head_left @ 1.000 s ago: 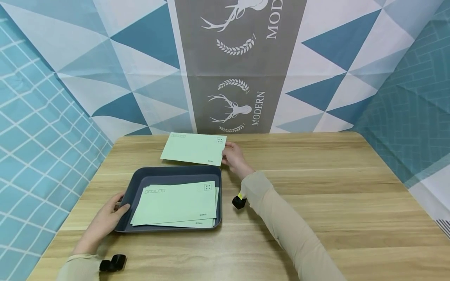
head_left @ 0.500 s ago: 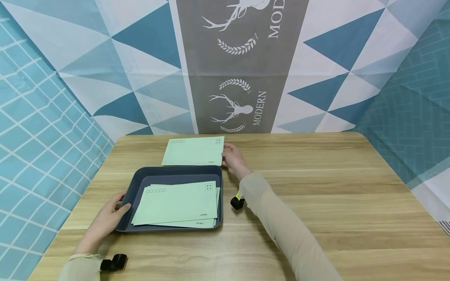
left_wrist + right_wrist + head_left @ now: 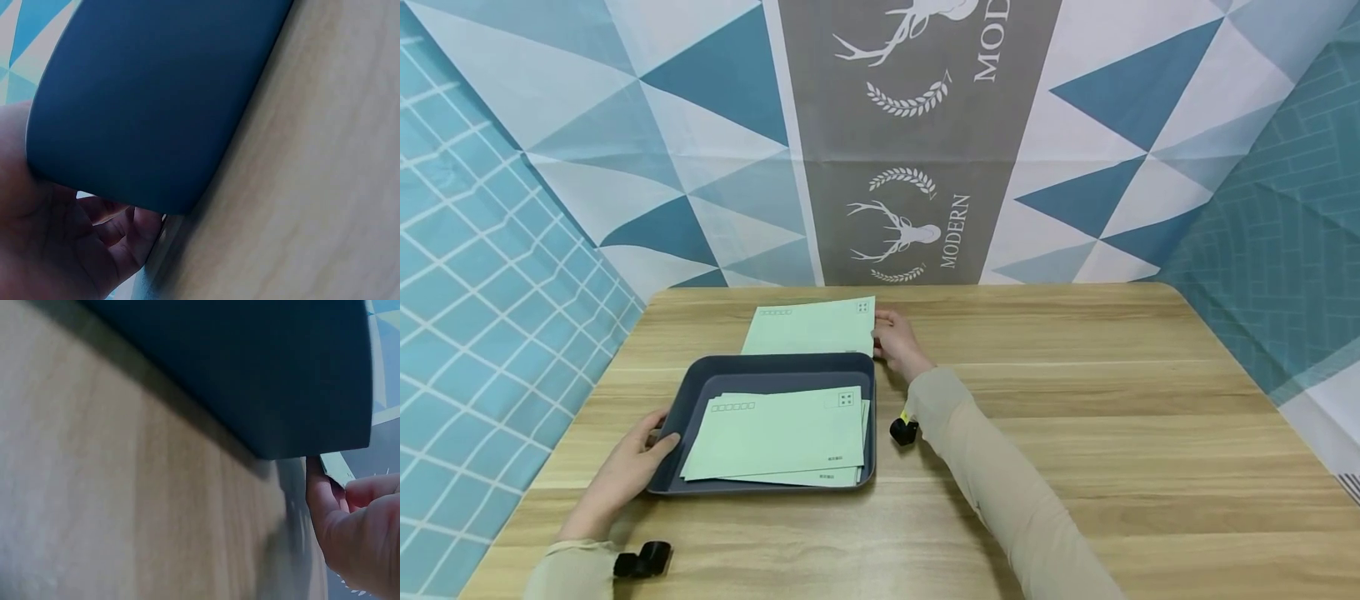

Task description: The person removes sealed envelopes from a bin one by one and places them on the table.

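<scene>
Behind the tray [image 3: 767,381], the right hand [image 3: 900,342] pinched a green envelope [image 3: 812,328] by its right edge (probably light, bendy, best held there); the left hand [image 3: 631,460] gripped the tray's left side

the grey stripe [image 3: 917,142] reads "modern" [image 3: 956,232], with a cut-off "mod" [image 3: 991,40] above; print [image 3: 835,458] on envelopes [image 3: 775,437] is illegible.

Staged-looking tabletop set — creased printed sheets [image 3: 910,142] behind wooden table [image 3: 1075,417].

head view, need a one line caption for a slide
Left hand grips a dark tray of pale green envelopes while the right hand holds another envelope beyond its far edge.
</scene>
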{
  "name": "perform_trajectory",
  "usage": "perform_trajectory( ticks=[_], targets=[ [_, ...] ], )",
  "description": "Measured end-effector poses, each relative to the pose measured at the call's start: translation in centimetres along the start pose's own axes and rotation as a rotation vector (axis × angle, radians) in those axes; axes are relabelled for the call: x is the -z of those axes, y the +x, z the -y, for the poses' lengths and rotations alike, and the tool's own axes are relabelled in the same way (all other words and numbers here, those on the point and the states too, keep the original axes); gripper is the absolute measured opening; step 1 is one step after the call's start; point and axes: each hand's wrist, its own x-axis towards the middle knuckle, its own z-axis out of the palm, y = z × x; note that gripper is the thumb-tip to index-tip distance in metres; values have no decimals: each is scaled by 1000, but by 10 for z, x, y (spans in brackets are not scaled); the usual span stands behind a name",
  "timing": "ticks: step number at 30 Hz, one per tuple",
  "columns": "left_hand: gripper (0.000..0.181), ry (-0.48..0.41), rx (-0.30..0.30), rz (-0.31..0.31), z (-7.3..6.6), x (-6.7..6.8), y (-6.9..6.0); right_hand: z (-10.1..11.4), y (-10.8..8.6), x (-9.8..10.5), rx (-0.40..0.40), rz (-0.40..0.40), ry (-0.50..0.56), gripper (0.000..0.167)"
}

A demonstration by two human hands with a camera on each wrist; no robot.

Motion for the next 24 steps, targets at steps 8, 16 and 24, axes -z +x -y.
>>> perform_trajectory(
  ticks=[8, 16, 24],
  targets=[
    [50, 1, -4, -6, 1, -1, 1, -5, 0, 3, -4, 3, -96, 46],
    [57, -20, 40, 38, 2, -1, 1, -7, -5, 2, 39, 6, -226, 41],
    [58, -34, 37, 47, 1, -1, 0, -13, -2, 2, 77, -20, -273, 39]
  ],
)
